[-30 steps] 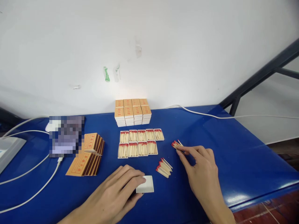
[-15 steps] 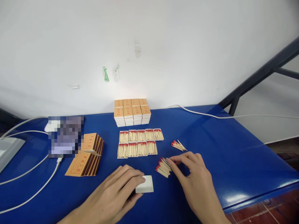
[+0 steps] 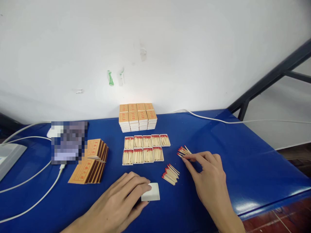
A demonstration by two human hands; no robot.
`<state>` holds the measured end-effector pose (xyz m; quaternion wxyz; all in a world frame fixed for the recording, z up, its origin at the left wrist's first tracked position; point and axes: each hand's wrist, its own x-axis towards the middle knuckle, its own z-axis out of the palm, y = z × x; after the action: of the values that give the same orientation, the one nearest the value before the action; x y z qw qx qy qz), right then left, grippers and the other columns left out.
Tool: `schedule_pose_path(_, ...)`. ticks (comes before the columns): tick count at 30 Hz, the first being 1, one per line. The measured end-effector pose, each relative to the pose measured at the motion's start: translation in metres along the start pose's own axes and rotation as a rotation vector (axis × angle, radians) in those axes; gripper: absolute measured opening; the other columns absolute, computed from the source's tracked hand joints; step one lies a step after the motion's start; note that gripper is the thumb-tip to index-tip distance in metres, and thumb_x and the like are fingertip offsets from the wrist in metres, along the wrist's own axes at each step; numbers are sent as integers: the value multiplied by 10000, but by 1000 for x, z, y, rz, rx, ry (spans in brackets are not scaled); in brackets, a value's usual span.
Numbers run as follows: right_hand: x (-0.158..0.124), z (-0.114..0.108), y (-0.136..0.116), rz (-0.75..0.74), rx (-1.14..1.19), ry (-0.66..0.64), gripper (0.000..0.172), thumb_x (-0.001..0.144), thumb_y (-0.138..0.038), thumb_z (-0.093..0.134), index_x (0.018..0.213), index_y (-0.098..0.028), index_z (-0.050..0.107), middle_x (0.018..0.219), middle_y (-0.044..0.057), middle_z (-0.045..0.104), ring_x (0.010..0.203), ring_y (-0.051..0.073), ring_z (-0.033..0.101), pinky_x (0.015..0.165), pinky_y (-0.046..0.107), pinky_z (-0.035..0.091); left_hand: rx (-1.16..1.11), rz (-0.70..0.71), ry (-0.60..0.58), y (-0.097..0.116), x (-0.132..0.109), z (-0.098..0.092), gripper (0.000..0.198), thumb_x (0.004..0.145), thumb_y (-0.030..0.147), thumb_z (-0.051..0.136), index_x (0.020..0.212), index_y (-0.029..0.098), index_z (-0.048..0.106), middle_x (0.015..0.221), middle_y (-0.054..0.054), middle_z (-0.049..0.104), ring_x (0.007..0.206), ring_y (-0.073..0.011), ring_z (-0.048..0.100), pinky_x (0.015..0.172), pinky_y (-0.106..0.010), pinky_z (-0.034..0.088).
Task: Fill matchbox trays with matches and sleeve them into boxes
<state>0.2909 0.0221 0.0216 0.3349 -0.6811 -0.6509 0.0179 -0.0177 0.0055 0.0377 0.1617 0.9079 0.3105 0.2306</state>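
A blue bench (image 3: 243,155) stands against a scuffed white wall (image 3: 170,48); a dark metal frame (image 3: 269,77) slants at right.

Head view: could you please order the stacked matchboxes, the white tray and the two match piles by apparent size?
1. stacked matchboxes
2. white tray and nearer match pile, about alike
3. farther match pile

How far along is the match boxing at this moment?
Done: nine filled trays sit in two rows, with a block of closed boxes behind them. In hand: the left hand grips an empty tray while the right hand has its fingertips on the farther loose matches. Left: that pile, the nearer pile, and the orange sleeves lying at the left, not yet on any tray.
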Motion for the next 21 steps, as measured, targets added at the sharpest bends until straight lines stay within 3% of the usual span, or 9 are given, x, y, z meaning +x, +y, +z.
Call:
schedule_pose_path(7, -9, -2, -6, -44, -47, -30, 563, 1163, -637, 454, 1027, -212, 798, 980, 124, 707, 959, 307, 562, 837, 476, 509, 0, 0, 3, 0, -1, 0, 281, 1141, 169, 584, 1419, 201, 610, 1318, -99, 777, 1161, -240, 774, 1080, -450, 662)
schedule_pose_path(13, -18, -1, -15, -33, -49, -26, 554, 1179, -607, 416, 1014, -217, 772, 1005, 132, 718, 973, 313, 565, 836, 480, 507, 18, 15, -2, 1, 0, -1, 273, 1152, 182, 570, 1423, 194, 597, 1323, -106, 780, 1176, -258, 777, 1095, -501, 653)
schedule_pose_path(17, -29, -4, -27, -11, -11, -34, 459, 1169, -576, 486, 1018, -261, 784, 1012, 117, 728, 970, 312, 579, 779, 450, 519, 21, 21, -13, 2, 1, -2, 264, 1158, 180, 558, 1420, 190, 592, 1319, -103, 785, 1165, -256, 778, 1088, -499, 652)
schedule_pose_path(21, -40, -3, -41, -79, 26, -47, 322, 1175, -433, 542, 1036, -277, 786, 987, 94, 718, 933, 283, 604, 780, 422, 552, 24, 24, 2, 2, 3, -3, 237, 1162, 181, 546, 1393, 181, 600, 1302, -104, 784, 1123, -252, 779, 1058, -489, 658)
